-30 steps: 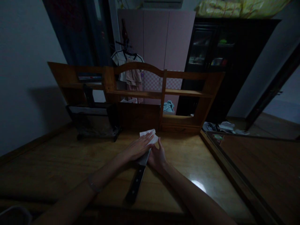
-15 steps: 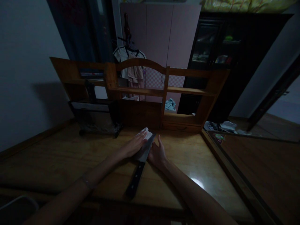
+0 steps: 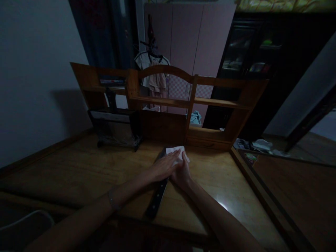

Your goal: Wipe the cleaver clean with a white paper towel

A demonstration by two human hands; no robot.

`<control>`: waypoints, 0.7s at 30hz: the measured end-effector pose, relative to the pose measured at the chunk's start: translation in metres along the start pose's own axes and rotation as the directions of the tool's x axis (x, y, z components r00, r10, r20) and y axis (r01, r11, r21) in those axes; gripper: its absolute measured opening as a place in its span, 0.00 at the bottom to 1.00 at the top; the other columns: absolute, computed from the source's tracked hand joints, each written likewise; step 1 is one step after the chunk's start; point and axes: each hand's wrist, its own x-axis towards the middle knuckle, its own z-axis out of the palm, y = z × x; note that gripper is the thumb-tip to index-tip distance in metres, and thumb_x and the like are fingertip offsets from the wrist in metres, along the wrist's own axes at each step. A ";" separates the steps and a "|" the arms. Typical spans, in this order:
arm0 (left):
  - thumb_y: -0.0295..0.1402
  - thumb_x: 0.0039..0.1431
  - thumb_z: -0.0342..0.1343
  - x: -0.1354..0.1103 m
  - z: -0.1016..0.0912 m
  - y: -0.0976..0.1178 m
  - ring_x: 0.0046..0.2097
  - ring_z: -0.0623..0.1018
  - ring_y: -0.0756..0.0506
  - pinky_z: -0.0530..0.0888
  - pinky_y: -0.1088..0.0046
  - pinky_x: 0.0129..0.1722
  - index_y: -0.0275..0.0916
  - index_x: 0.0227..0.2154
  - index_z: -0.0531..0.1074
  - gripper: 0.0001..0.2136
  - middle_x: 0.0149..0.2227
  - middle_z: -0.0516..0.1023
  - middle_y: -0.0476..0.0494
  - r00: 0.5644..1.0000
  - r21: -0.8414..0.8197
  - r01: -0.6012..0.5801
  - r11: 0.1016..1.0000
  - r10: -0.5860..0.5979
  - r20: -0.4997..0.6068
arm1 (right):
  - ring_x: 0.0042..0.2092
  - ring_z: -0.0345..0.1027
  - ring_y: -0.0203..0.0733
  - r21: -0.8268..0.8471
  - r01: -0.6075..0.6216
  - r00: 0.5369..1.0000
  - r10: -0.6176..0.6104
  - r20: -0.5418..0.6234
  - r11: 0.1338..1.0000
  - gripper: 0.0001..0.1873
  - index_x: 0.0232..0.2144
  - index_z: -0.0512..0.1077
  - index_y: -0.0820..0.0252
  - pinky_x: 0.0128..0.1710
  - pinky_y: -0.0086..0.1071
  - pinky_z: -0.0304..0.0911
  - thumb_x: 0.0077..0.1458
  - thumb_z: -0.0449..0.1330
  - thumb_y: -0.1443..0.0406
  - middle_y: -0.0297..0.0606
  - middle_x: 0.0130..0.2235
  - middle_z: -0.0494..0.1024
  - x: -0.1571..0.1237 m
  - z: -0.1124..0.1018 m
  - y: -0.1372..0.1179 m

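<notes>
At the lower centre of the frame, nearest the viewer, the black riveted handle of a kitchen knife [image 3: 156,201] angles over the tabletop [image 3: 86,168], and no hand is around it. The handle looks rigid and is probably the heavier end; its thick grip, well clear of the edge, seems the safest place to take hold.

Just beyond, at the centre, the left hand [image 3: 166,167] lies across the blade with its fingers straight and together, on a white paper tissue [image 3: 172,150]. The right hand [image 3: 183,172] meets it from the right, thumb raised against the tissue. Its other fingers are hidden, so I cannot tell whether either hand grips the blade or tissue or only presses.

The blade is mostly covered; a dark strip shows left of the tissue. It should be stiff, thin and smooth, perhaps slippery, and its edge calls for flat fingers and contact on the broad face or blunt spine. The tissue looks light, soft and easily torn or cut; a folded, thicker part would be the better hold.

Farther back, left of centre, a black holder [image 3: 115,131] with an upright dark handle stands before a wooden shelf unit [image 3: 193,92]. Behind that, at the upper centre, are hanging clothes [image 3: 156,82] and a pink wardrobe [image 3: 185,35].
</notes>
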 end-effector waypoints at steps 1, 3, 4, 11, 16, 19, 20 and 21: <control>0.49 0.71 0.35 -0.008 -0.002 0.001 0.71 0.49 0.46 0.50 0.63 0.69 0.39 0.70 0.42 0.31 0.71 0.43 0.44 0.999 -0.003 0.034 0.999 -0.034 -0.007 | 0.48 0.74 0.43 0.027 -0.004 1.000 0.004 0.001 1.000 0.21 0.41 0.74 0.57 0.53 0.38 0.67 0.63 0.52 0.49 0.38 0.40 0.81 0.000 0.000 0.000; 0.49 0.71 0.36 -0.023 -0.006 0.002 0.70 0.49 0.45 0.50 0.62 0.69 0.41 0.70 0.43 0.30 0.71 0.44 0.45 0.999 -0.014 0.054 0.998 -0.054 0.004 | 0.46 0.75 0.42 0.083 -0.013 1.000 0.013 0.001 0.996 0.21 0.41 0.74 0.59 0.53 0.38 0.66 0.64 0.52 0.50 0.38 0.39 0.81 0.000 0.000 0.000; 0.48 0.72 0.35 -0.031 -0.008 0.001 0.70 0.49 0.45 0.50 0.62 0.70 0.42 0.70 0.44 0.29 0.71 0.44 0.46 0.999 -0.021 0.049 0.999 -0.049 0.013 | 0.47 0.75 0.43 0.090 -0.036 0.999 0.036 0.008 0.995 0.22 0.42 0.74 0.60 0.53 0.38 0.66 0.64 0.52 0.49 0.40 0.40 0.81 -0.001 0.000 0.000; 0.43 0.73 0.33 -0.076 -0.025 0.006 0.71 0.45 0.45 0.47 0.61 0.70 0.48 0.70 0.45 0.25 0.71 0.39 0.52 0.996 -0.097 0.076 0.992 -0.071 0.060 | 0.47 0.75 0.49 0.001 -0.137 0.985 0.136 0.109 0.991 0.27 0.37 0.73 0.60 0.51 0.48 0.67 0.62 0.49 0.44 0.42 0.38 0.81 0.000 -0.008 -0.002; 0.42 0.74 0.31 -0.098 -0.030 0.014 0.71 0.44 0.47 0.47 0.62 0.70 0.51 0.69 0.45 0.23 0.71 0.38 0.56 0.986 -0.176 0.156 0.972 -0.142 0.091 | 0.45 0.76 0.48 0.003 -0.122 0.986 0.121 0.117 0.992 0.27 0.37 0.73 0.59 0.49 0.47 0.68 0.62 0.49 0.43 0.40 0.35 0.81 0.003 -0.014 -0.001; 0.43 0.74 0.32 -0.102 -0.030 0.007 0.71 0.45 0.47 0.48 0.62 0.70 0.49 0.69 0.44 0.24 0.71 0.39 0.53 0.984 -0.186 0.177 0.967 -0.168 0.063 | 0.44 0.76 0.48 -0.004 -0.122 0.986 0.122 0.113 0.993 0.27 0.41 0.73 0.60 0.49 0.46 0.68 0.62 0.49 0.44 0.42 0.37 0.81 0.002 -0.013 -0.001; 0.43 0.74 0.32 -0.102 -0.030 0.003 0.71 0.45 0.46 0.48 0.61 0.70 0.48 0.69 0.44 0.24 0.71 0.39 0.52 0.983 -0.184 0.180 0.966 -0.173 0.052 | 0.45 0.76 0.48 -0.008 -0.120 0.986 0.120 0.116 0.993 0.28 0.42 0.73 0.60 0.49 0.45 0.68 0.62 0.50 0.44 0.42 0.38 0.81 0.002 -0.012 -0.001; 0.43 0.73 0.32 -0.100 -0.031 0.000 0.71 0.45 0.46 0.48 0.61 0.70 0.47 0.70 0.44 0.25 0.71 0.39 0.51 0.984 -0.176 0.180 0.968 -0.176 0.040 | 0.45 0.76 0.48 -0.012 -0.117 0.985 0.118 0.125 0.993 0.28 0.44 0.72 0.61 0.50 0.45 0.68 0.62 0.50 0.44 0.43 0.39 0.81 0.001 -0.011 -0.002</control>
